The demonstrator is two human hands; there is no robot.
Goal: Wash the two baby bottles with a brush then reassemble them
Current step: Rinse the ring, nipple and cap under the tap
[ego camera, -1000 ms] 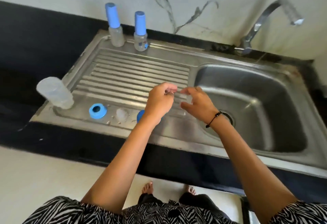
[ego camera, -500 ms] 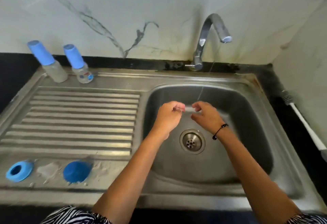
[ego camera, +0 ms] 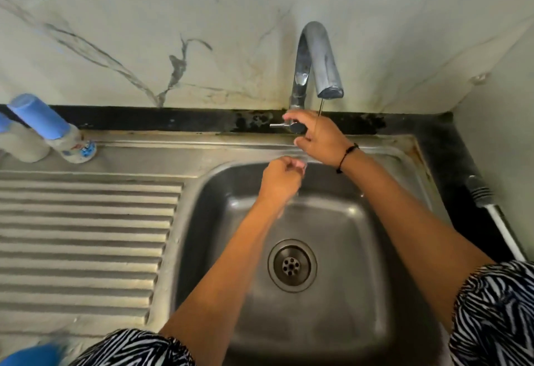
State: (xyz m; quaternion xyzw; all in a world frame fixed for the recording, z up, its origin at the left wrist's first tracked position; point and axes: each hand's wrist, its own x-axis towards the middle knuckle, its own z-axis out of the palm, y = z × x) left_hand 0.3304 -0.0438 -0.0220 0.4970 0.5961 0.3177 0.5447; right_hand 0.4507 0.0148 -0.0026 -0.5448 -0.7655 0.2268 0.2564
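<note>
A: Biggest first?
B: Steel sink (ego camera: 404,250), basin on the rt, ribbed drainboard (ego camera: 86,235) on the left. Curved tap (ego camera: 315,56) at the back wall, thin trickle off the spout.
A: Hands?
B: Right hand (ego camera: 320,140) is up at the tap base, fingers curled round the dark lever knob (ego camera: 297,127). Left hand (ego camera: 280,180) is over the basin's back edge, just below the right, fingers clenched w/ something small & pale at the tips; can't tell what it is.
A: Bottles?
B: Two baby bottles w/ blue caps at the back left of the drainboard, one (ego camera: 60,137) in full view, the other (ego camera: 17,146) cut by the frame edge. Apart from both hands.
A: Smaller stuff?
B: Brush (ego camera: 491,212) w/ white handle on the dark counter, far rt. Blue piece (ego camera: 31,355) at bottom-left corner, blurred. Drain strainer (ego camera: 291,266) mid-basin.
</note>
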